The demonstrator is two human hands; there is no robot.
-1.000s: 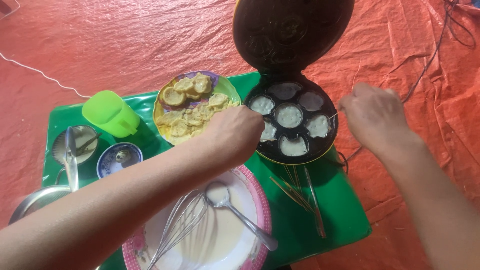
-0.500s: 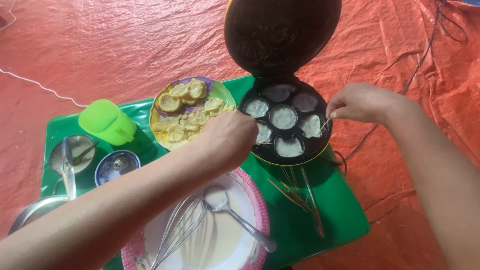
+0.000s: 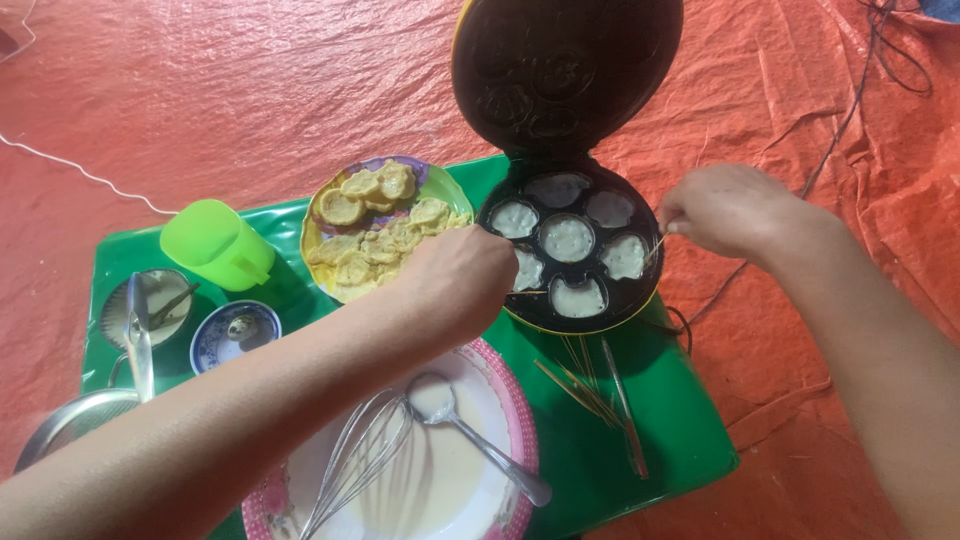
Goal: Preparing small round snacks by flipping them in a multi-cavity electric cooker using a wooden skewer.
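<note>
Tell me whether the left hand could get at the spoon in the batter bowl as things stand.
Probably yes: the left hand hovers just above the bowl, and the spoon lies uncovered, with only the whisk beside it.

A creased orange-red tarpaulin [image 3: 250, 90] covers the ground across the whole frame. A white cord [image 3: 80, 172] trails along its left edge, dark cables [image 3: 880, 60] snake through the upper right corner, under soft, even light.
</note>
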